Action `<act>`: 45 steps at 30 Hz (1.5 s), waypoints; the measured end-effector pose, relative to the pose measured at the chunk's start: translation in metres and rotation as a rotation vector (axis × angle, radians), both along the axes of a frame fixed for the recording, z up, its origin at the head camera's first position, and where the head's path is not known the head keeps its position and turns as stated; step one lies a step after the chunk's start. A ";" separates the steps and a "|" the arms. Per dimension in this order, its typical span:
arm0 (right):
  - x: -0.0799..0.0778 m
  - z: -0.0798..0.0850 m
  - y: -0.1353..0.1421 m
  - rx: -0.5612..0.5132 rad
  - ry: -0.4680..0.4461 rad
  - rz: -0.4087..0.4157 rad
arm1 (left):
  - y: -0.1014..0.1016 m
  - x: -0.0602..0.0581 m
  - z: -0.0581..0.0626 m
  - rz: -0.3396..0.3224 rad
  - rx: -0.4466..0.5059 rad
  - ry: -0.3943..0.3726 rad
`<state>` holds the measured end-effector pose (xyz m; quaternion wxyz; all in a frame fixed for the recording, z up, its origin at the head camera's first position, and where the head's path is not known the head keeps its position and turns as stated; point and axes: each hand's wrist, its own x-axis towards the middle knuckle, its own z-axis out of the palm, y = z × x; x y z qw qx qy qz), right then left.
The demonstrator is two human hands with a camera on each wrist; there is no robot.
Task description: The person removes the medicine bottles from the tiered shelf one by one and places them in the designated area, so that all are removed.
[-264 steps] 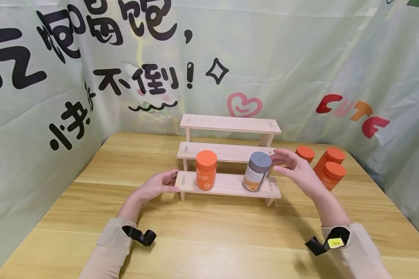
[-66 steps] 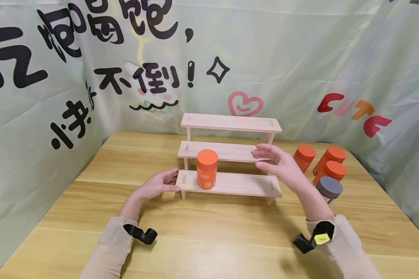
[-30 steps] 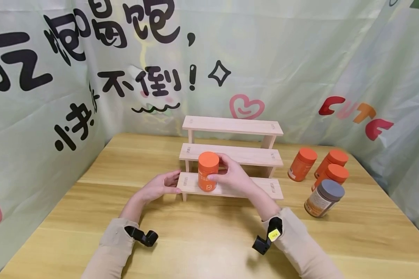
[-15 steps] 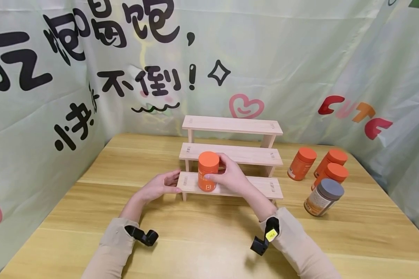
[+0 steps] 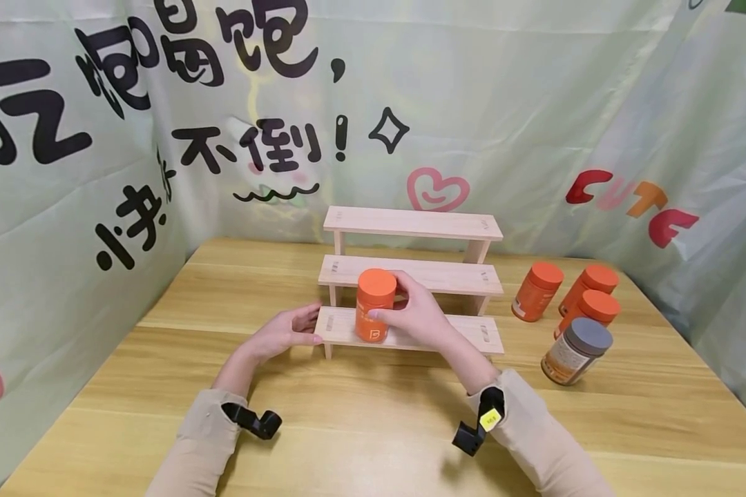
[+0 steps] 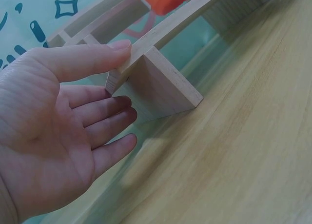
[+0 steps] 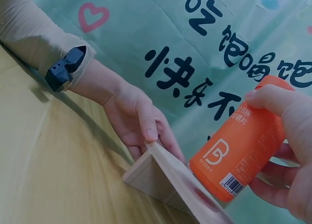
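A three-tier wooden shelf [image 5: 410, 222] stands in the middle of the table. At the left end of its lowest tier, my left hand [image 5: 282, 335] pinches the board, thumb on top and index finger beneath; the other fingers [image 6: 109, 129] extend loosely past the end. My right hand [image 5: 419, 316] grips an orange supplement bottle [image 5: 373, 314] from its right side. In the right wrist view the thumb lies across the front of the bottle [image 7: 234, 141], fingers behind it. The bottle is upright, its base close over the lowest tier, left of the middle.
On the right of the table stand several orange-capped bottles, the nearest to the shelf being a separate orange bottle [image 5: 537, 293]. In front of them is a grey-capped jar [image 5: 576, 353]. A printed cloth [image 5: 503, 103] hangs behind the table.
The grey-capped jar went from the lowest tier to the table at right. The right hand then came to the orange bottle and gripped it; the bottle has just shifted slightly right. Left hand stayed.
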<state>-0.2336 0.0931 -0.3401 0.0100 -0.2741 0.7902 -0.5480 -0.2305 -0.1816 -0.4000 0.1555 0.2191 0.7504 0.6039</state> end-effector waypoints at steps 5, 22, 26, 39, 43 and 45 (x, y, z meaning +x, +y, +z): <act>0.001 0.006 0.008 -0.002 -0.010 -0.005 | -0.001 -0.001 -0.002 0.002 -0.004 0.000; 0.004 0.025 0.056 0.034 0.033 -0.156 | -0.004 -0.001 -0.004 0.015 -0.046 0.033; 0.007 0.030 0.070 0.029 0.026 -0.179 | -0.004 0.000 -0.003 0.016 -0.045 0.028; 0.020 0.045 0.119 0.118 0.104 -0.300 | -0.002 0.000 -0.001 0.001 -0.015 0.004; 0.024 0.050 0.136 0.115 0.106 -0.353 | -0.002 0.000 -0.001 -0.001 -0.016 0.003; 0.025 0.052 0.145 0.111 0.110 -0.378 | -0.002 0.000 -0.002 -0.003 -0.016 0.003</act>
